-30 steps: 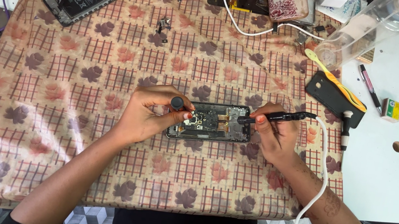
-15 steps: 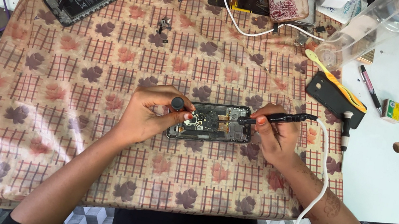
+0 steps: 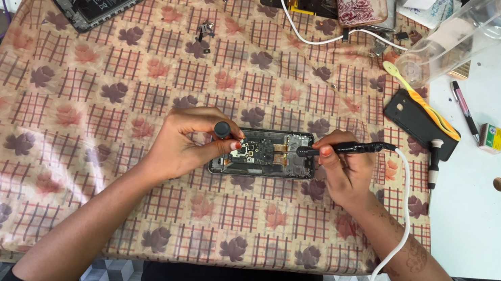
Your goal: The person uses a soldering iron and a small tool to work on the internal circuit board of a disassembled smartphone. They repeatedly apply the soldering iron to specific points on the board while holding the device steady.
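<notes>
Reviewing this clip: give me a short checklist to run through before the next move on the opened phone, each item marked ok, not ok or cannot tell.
1. Left hand steadies the opened phone: ok, fingers rest on its left end.
2. Left hand grips the round-capped tool: ok.
3. Right hand holds the corded black tool like a pen: ok.
4. Its tip sits on the intended part: cannot tell, too small.
5. White cord runs free of the phone: ok, it trails past the right wrist.
6. Loose small parts lie away from the hands: ok, further up the patterned cloth.
</notes>
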